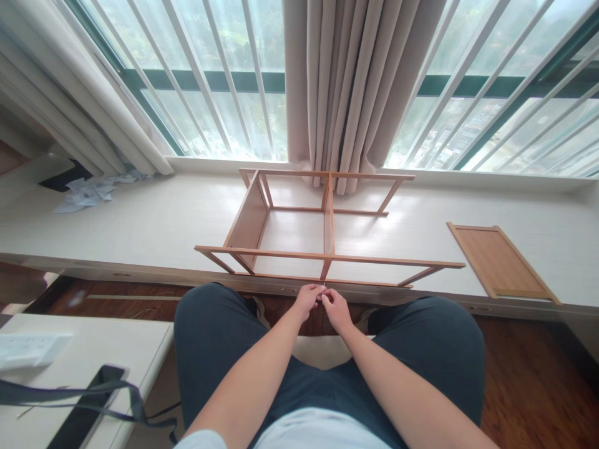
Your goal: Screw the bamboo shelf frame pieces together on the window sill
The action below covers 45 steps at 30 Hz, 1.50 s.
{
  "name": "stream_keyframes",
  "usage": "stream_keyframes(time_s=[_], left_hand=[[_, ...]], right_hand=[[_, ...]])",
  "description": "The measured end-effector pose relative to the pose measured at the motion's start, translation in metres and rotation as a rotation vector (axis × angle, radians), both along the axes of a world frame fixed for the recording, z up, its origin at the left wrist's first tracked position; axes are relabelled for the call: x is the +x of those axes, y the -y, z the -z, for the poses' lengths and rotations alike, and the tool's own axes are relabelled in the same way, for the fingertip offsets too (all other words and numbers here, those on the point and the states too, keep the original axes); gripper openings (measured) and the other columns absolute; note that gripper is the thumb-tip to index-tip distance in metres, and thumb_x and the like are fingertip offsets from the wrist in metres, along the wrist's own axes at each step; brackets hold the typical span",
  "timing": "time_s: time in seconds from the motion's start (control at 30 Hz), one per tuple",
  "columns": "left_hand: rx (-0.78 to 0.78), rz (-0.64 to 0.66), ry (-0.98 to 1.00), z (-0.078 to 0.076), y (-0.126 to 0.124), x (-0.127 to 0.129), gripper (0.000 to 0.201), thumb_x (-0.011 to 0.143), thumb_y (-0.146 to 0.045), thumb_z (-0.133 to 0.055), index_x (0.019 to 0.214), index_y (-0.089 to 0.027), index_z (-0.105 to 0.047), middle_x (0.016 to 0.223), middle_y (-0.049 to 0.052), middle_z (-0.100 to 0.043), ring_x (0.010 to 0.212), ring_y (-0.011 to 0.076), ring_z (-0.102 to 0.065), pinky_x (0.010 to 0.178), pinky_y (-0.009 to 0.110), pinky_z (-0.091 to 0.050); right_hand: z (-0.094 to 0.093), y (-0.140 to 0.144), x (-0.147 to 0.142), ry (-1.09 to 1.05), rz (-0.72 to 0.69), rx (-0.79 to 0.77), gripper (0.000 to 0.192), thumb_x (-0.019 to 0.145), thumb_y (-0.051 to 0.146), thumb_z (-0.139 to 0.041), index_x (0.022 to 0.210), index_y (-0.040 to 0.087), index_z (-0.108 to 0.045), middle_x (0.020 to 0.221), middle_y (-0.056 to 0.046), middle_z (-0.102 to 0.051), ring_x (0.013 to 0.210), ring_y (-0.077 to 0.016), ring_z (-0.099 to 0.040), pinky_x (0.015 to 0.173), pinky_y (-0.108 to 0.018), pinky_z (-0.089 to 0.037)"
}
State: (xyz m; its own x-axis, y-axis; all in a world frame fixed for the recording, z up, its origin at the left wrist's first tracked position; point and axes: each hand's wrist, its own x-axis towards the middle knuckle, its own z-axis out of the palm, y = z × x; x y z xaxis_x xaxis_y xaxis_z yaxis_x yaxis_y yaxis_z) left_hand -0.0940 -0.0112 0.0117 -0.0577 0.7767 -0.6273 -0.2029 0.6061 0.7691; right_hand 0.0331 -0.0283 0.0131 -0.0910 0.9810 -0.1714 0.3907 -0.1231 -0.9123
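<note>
1. Left hand [307,299] and right hand [336,307] meet fingertip to fingertip, pinching a tiny pale part [324,288] – too small to identify
2. Frame [322,227] lies straight ahead on the surface [140,224], long axis left–right, both hands equally near

One wooden frame [327,231] stands on the window ledge [140,224], with one loose wooden panel [500,260] beside it. Two hands, left hand [307,300] and right hand [336,308], meet below. One curtain bundle [346,87] hangs in the middle.
</note>
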Motion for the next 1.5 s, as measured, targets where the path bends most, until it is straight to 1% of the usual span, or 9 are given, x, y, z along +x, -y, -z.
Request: stream_keyframes(time_s=[0.2,0.3,0.47,0.6,0.87,1.13,1.33,1.5], left_hand=[[0.008,0.005,-0.004,0.0019,0.0007,-0.0008,0.034,0.066,-0.045,-0.078,0.082,-0.015,-0.073,0.073,0.004,-0.066,0.064,0.0104,-0.051,0.055,0.022,-0.029],[0.008,0.012,0.0,0.0049,0.0003,-0.0007,0.035,0.068,-0.044,-0.077,0.086,-0.014,-0.074,0.076,0.005,-0.067,0.065,0.0102,-0.051,0.054,0.021,-0.028],[-0.004,0.027,0.015,0.0087,0.0004,-0.0007,0.036,0.07,-0.045,-0.075,0.09,-0.014,-0.075,0.079,0.006,-0.068,0.068,0.0114,-0.055,0.057,0.021,-0.031],[-0.013,0.04,0.033,0.0097,0.0009,-0.0007,0.038,0.07,-0.047,-0.076,0.091,-0.015,-0.075,0.082,0.008,-0.07,0.071,0.0131,-0.058,0.058,0.021,-0.033],[-0.021,0.054,0.036,0.0077,-0.0006,-0.0012,0.036,0.072,-0.046,-0.074,0.092,-0.015,-0.076,0.084,0.008,-0.071,0.072,0.0131,-0.059,0.058,0.021,-0.033],[-0.034,0.057,0.027,0.0076,-0.0023,-0.0021,0.037,0.071,-0.047,-0.076,0.091,-0.015,-0.076,0.082,0.008,-0.071,0.072,0.0134,-0.059,0.059,0.022,-0.033],[-0.027,0.049,0.028,0.007,-0.0034,-0.0021,0.038,0.071,-0.047,-0.076,0.09,-0.015,-0.075,0.081,0.007,-0.07,0.071,0.0126,-0.059,0.059,0.022,-0.033],[-0.026,0.046,0.023,0.0044,-0.0034,-0.0019,0.038,0.069,-0.048,-0.077,0.089,-0.015,-0.075,0.083,0.008,-0.071,0.071,0.0124,-0.057,0.059,0.022,-0.033]], right_hand=[[0.0017,0.0005,0.0,0.012,-0.006,0.006,0.022,0.082,0.037,-0.051,0.081,0.02,-0.065,0.079,-0.003,-0.071,0.072,-0.02,-0.062,0.071,-0.03,-0.045],[0.0033,0.0007,0.0001,0.015,0.002,0.015,0.021,0.081,0.039,-0.054,0.078,0.02,-0.063,0.075,-0.003,-0.069,0.069,-0.0192,-0.06,0.07,-0.03,-0.044],[0.0053,0.0015,0.0009,0.047,0.008,0.036,0.021,0.079,0.042,-0.058,0.076,0.021,-0.06,0.068,-0.001,-0.064,0.063,-0.0179,-0.056,0.065,-0.028,-0.043],[0.0049,0.0019,0.0013,0.06,0.013,0.039,0.021,0.079,0.042,-0.059,0.076,0.022,-0.058,0.067,0.0,-0.064,0.062,-0.0182,-0.057,0.065,-0.029,-0.043],[0.0044,0.0017,0.0012,0.069,0.022,0.032,0.022,0.078,0.044,-0.059,0.075,0.022,-0.059,0.066,0.0,-0.063,0.06,-0.0181,-0.056,0.063,-0.029,-0.043],[0.0047,0.0016,0.0016,0.051,0.033,0.016,0.023,0.078,0.044,-0.061,0.077,0.022,-0.06,0.065,0.001,-0.062,0.06,-0.0172,-0.055,0.063,-0.028,-0.043],[0.0033,0.0002,0.0013,0.004,0.032,0.012,0.023,0.079,0.043,-0.06,0.077,0.02,-0.062,0.071,-0.003,-0.067,0.064,-0.0184,-0.057,0.065,-0.029,-0.043],[0.0031,-0.0011,0.002,-0.011,0.039,0.011,0.02,0.078,0.039,-0.058,0.078,0.02,-0.064,0.073,-0.003,-0.068,0.067,-0.0193,-0.059,0.067,-0.029,-0.044]])
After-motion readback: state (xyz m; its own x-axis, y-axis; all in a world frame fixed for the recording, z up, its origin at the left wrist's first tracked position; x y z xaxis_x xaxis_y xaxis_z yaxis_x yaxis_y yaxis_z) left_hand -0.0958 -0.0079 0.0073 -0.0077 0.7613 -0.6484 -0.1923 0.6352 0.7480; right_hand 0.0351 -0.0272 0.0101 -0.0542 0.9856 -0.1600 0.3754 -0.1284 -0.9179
